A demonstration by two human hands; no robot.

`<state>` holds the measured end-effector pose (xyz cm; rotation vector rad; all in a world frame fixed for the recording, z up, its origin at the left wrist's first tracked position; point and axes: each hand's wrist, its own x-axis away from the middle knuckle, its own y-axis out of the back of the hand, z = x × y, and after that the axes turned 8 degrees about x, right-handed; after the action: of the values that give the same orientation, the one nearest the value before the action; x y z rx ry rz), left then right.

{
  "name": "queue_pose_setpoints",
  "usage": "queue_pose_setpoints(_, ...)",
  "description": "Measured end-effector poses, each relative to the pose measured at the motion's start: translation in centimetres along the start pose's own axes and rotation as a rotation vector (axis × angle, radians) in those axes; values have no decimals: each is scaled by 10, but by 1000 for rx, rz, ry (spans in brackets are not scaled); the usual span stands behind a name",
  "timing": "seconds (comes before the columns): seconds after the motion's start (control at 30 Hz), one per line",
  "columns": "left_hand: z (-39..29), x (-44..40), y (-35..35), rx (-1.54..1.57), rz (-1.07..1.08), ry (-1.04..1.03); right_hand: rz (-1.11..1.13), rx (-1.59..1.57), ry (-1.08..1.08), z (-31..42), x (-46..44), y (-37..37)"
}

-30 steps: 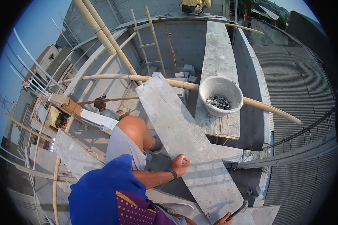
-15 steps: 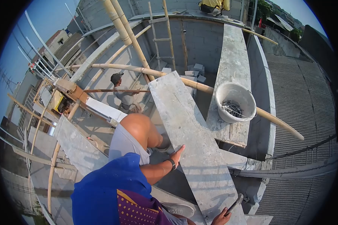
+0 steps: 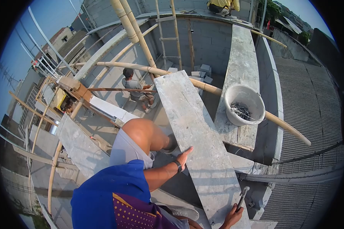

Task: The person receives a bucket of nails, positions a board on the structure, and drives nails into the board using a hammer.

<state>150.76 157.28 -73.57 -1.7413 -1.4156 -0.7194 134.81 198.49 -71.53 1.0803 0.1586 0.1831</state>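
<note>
A long grey, cement-stained plank [image 3: 202, 126] lies slantwise in front of me, its far end reaching over a bamboo pole. My left hand [image 3: 184, 158] grips the plank's left edge about halfway along; some of its fingers are hidden beneath. At the plank's near right edge, my right hand [image 3: 232, 217] is closed round the handle of a hammer [image 3: 243, 195]. The hammer's metal head points up and away from me. My bent knee is beside the plank on the left.
A white bucket [image 3: 237, 93] of nails stands on another plank [image 3: 240, 57] to the right. A bamboo pole [image 3: 206, 87] crosses under both planks. Below, a person [image 3: 135, 86] works near a ladder [image 3: 168, 38]; another person [image 3: 221, 5] sits on the far wall. Corrugated roofing [image 3: 305, 114] lies right.
The hammer has swung more upright in my right hand, which has risen slightly. My left hand stays on the plank. The person below has shifted and turned.
</note>
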Motion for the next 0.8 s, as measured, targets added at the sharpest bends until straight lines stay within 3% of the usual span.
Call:
queue_pose_setpoints(0.1, -11, 12, 4, -95, 176, -70, 109, 54, -54, -1, 1, -5)
queue_pose_setpoints(0.23, -38, 58, -11, -180, 113, -142, 279, 173, -103, -12, 10, -10)
queue_pose_setpoints(0.47, -72, 106, -41, -297, 49, -174, 97, 363, 277, -43, -15, -21)
queue_pose_setpoints(0.8, -79, 105, -67, -370, 87, -376, 101, 544, 657, -15, -47, 32)
